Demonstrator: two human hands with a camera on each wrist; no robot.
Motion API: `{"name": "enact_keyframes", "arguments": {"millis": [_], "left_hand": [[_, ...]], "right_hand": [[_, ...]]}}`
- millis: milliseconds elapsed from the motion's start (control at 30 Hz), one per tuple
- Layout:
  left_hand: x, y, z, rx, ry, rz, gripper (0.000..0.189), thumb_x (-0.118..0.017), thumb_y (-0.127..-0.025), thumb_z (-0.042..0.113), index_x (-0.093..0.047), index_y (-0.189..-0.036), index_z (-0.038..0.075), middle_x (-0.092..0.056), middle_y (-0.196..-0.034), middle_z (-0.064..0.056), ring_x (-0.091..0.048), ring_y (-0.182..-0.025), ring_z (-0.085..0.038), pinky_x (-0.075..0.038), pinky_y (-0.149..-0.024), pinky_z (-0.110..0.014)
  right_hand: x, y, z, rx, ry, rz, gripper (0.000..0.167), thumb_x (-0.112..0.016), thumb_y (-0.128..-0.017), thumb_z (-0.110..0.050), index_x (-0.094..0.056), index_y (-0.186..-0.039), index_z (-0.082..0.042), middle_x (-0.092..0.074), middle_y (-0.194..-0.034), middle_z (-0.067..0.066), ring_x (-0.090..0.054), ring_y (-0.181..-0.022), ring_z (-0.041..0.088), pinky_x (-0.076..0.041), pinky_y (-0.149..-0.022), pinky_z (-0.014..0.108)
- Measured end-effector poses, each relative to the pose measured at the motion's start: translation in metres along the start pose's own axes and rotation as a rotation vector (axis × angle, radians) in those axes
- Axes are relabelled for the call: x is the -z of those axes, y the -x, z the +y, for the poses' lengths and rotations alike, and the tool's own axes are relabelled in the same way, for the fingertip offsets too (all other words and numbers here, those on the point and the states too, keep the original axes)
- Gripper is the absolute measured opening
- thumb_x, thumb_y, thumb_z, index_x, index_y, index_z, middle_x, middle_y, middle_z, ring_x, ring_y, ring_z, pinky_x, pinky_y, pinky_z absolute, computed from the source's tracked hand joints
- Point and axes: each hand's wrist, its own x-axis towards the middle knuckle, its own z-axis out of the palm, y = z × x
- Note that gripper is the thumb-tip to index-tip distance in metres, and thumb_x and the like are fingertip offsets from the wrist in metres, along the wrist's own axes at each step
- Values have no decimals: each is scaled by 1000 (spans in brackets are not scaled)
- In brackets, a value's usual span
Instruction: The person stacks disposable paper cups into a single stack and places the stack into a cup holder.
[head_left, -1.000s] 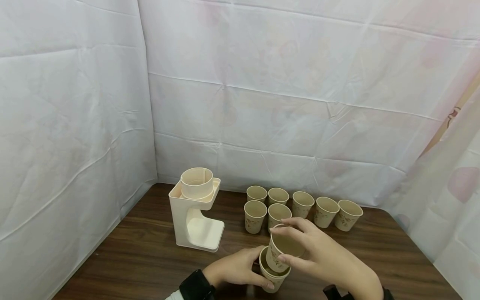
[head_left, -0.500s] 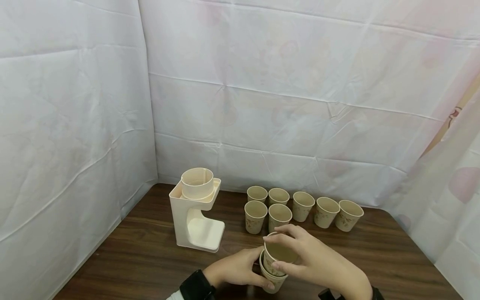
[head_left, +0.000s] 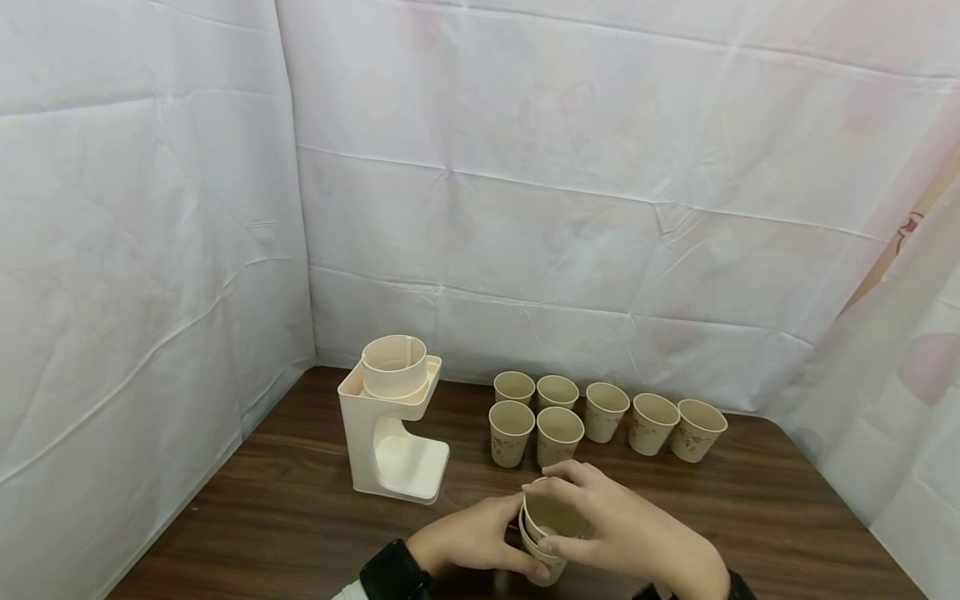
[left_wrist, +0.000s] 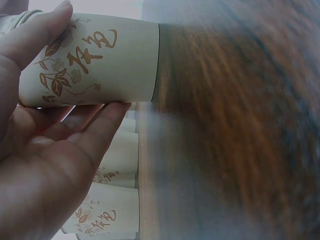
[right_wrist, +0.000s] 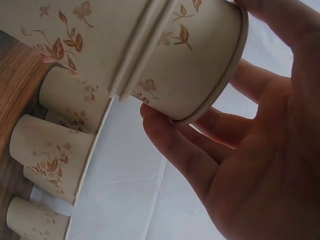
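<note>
A floral paper cup (left_wrist: 115, 70) stands upright near the table's front edge, my left hand (head_left: 474, 535) curled round its side. Another paper cup (right_wrist: 205, 55) sits partway down inside it, its rim end sticking out above. My right hand (head_left: 618, 527) holds this upper cup near its rim, thumb on the near side and fingers on the far side. Two rims (right_wrist: 142, 50) lie close together below the upper cup's exposed wall in the right wrist view. The upper cup's base is hidden inside the lower one.
Behind my hands, several matching paper cups (head_left: 512, 433) stand upright in two uneven rows. To the left is a cream C-shaped stand (head_left: 363, 450) with a round collar (head_left: 393, 367) on top. White cloth (head_left: 480, 233) hangs behind the dark wooden table (head_left: 300, 508).
My right hand has moved down and to the left, and its cup has sunk deeper into the lower cup. The left hand and the lower cup have stayed in place.
</note>
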Motion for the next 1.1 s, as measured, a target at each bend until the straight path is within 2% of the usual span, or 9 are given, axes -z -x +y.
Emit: {"name": "enact_keyframes", "arguments": {"millis": [267, 533, 800, 1100], "left_hand": [[1, 1, 0, 5, 46, -15, 68, -79, -88, 34, -43, -145, 28, -60, -128, 14, -54, -117, -2, -44, -99, -25], [1, 2, 2, -9, 44, -10, 60, -80, -88, 35, -49, -139, 26, -63, -124, 12, -57, -115, -3, -44, -97, -24], [1, 2, 0, -4, 62, -13, 57, -79, -89, 34, -51, -138, 25, -62, -125, 12, -56, -116, -3, -44, -97, -23], [1, 2, 1, 9, 52, -13, 57, -78, -89, 34, -51, -138, 24, -61, -126, 12, -54, -117, -3, -43, -98, -23]], "right_hand": [[-5, 1, 1, -27, -16, -31, 45, -71, -93, -44, -61, -132, -24, -54, -128, -7, -57, -111, 9, -53, -87, 31], [-9, 2, 2, -18, -29, -56, 49, -77, -89, -35, -59, -134, -25, -54, -128, -6, -58, -109, 10, -53, -86, 31], [-11, 2, 1, -35, -18, -86, 48, -72, -92, -45, -59, -135, -25, -55, -129, -2, -59, -111, 17, -54, -85, 33], [-12, 2, 1, -42, -28, -95, 47, -70, -94, -45, -59, -135, -25, -55, -129, -2, -59, -112, 17, -54, -86, 34]]}}
